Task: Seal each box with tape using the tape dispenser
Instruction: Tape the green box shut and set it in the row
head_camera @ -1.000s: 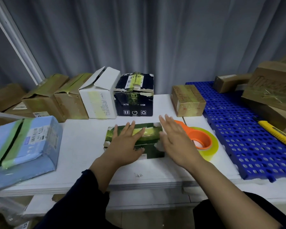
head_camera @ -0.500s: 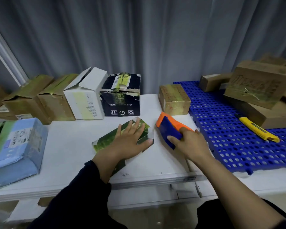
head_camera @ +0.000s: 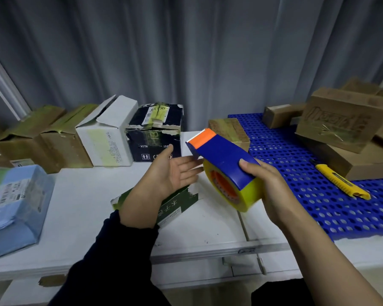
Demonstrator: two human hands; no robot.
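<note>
the tape dispenser [head_camera: 221, 155] is held in the air just right of and above the green box [head_camera: 178, 203]. the right hand [head_camera: 274, 193] grips it, thumb pressed on the blue cover and fingers curled round the far side of the roll. it is tipped so the orange nose with its toothed metal edge points up and away, probably so the loose tape end can be found. the cover looks like smooth hard plastic. the roll is glossy yellow film on an orange core.

the left hand [head_camera: 166, 176] hovers over the green box with fingers straight and palm turned towards the dispenser. it holds nothing, and its fingertips reach under the nose. i cannot tell whether they touch it. i judge it is about to catch the tape end.

the green box is flat printed card with torn white corners, lying skewed on the white table [head_camera: 82, 206], handy for taping.

behind the green box stand a scuffed black box [head_camera: 155, 138], a white box [head_camera: 106, 138] with a lifted flap and worn brown boxes [head_camera: 42, 140]. to its left lies a blue parcel [head_camera: 16, 206] in shiny wrap. well to its right a blue perforated plastic mat [head_camera: 296, 173] carries a yellow utility knife [head_camera: 338, 181].
</note>
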